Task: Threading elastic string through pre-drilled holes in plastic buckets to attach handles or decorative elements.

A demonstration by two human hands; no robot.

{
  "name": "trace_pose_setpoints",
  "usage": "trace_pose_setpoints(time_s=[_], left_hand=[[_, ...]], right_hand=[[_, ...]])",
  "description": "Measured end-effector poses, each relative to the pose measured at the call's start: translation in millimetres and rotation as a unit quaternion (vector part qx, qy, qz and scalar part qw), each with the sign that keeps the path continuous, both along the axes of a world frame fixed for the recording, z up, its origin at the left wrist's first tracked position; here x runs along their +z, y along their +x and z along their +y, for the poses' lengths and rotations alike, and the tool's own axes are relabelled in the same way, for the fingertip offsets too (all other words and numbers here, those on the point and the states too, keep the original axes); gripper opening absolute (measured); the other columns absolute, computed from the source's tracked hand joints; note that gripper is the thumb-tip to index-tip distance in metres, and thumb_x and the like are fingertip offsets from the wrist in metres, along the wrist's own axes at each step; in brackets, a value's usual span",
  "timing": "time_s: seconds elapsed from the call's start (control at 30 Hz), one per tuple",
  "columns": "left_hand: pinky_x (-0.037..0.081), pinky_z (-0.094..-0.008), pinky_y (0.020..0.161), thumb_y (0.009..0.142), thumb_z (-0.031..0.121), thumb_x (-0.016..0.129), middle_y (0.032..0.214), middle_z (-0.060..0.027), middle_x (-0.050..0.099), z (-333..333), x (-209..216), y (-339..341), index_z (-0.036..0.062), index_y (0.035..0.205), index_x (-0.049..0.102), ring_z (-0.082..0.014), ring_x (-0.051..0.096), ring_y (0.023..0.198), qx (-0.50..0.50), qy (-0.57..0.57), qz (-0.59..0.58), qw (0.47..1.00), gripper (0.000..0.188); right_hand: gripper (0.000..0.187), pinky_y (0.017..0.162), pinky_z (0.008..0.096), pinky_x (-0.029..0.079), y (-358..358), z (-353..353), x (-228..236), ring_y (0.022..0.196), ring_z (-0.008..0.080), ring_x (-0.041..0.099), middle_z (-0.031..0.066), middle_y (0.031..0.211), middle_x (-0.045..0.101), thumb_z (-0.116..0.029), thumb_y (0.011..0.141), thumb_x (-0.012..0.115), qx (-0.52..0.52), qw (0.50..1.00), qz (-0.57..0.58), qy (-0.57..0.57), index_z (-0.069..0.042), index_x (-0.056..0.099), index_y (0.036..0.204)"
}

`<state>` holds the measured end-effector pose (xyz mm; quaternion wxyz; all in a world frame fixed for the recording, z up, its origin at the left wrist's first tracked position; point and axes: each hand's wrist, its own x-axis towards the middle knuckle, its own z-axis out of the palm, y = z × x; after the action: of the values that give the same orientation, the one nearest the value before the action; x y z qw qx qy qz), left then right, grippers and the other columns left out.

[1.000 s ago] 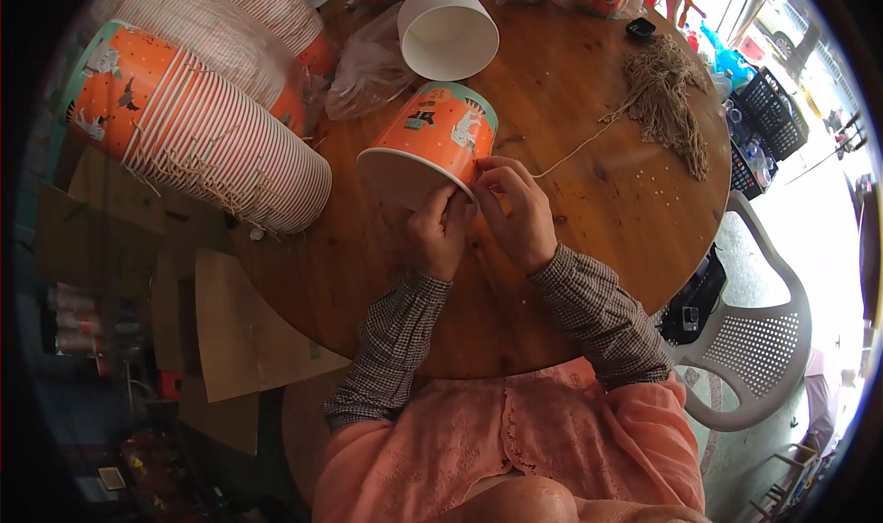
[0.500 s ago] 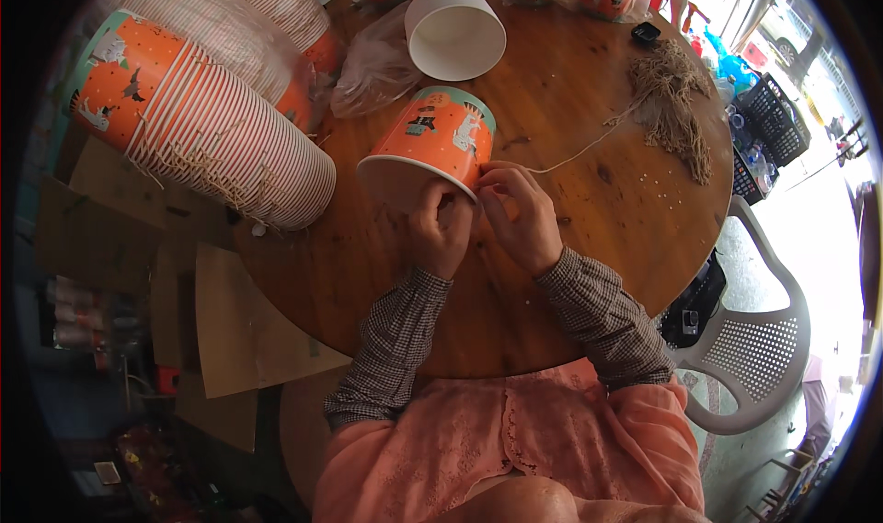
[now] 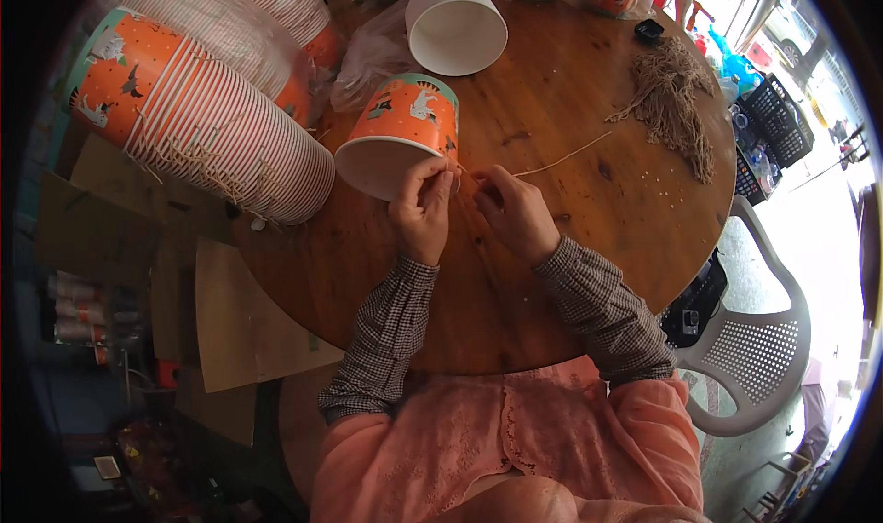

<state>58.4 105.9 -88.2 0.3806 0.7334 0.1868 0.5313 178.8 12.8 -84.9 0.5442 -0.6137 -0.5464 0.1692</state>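
Observation:
An orange paper bucket with a green base band and printed animal figures lies tipped on the wooden table, its white mouth toward me. My left hand pinches the right side of its rim between thumb and fingers. A short way to the right, my right hand has its fingertips pressed together on a thin cord. This beige cord trails out beyond the right hand, and a bit of it seems to run between both hands at the rim. Whether it passes through the bucket's wall is hidden by the fingers.
A long nested stack of orange buckets leans at the left. Another white-lined bucket lies farther back beside a clear plastic bag. A heap of cut cords hangs over the right of the round table. A plastic chair stands right.
The bucket has shifted left and turned slightly. My left hand has come out of its mouth to the rim, and the hands are farther apart. The cord's tail has drawn clear of the heap.

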Motion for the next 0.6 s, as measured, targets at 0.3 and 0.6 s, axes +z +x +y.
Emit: trace_pose_setpoints(time_s=[0.3,0.6], left_hand=[[0.054,-0.0256,0.073,0.090,0.004,0.064,0.093,-0.0084,0.070,10.5,-3.5,24.7,0.0006,0.101,0.066,-0.0132,0.067,0.083,-0.027,-0.074,0.070,0.994,0.012],[0.053,-0.0234,0.076,0.090,0.002,0.062,0.097,-0.0077,0.068,3.9,-6.2,25.9,-0.0009,0.100,0.066,-0.0132,0.066,0.087,-0.086,0.038,0.157,0.983,0.011]], right_hand=[[0.010,0.065,0.0397,0.051,11.1,-11.1,5.9,0.078,0.0338,0.063,0.0141,0.092,0.061,-0.010,0.085,0.062,-0.064,0.994,-0.087,0.025,-0.005,0.064,0.095],[0.013,0.066,0.0340,0.052,34.1,-9.0,6.8,0.077,0.0272,0.063,0.0107,0.093,0.060,-0.006,0.085,0.063,-0.095,0.993,-0.051,0.051,-0.006,0.065,0.098]])
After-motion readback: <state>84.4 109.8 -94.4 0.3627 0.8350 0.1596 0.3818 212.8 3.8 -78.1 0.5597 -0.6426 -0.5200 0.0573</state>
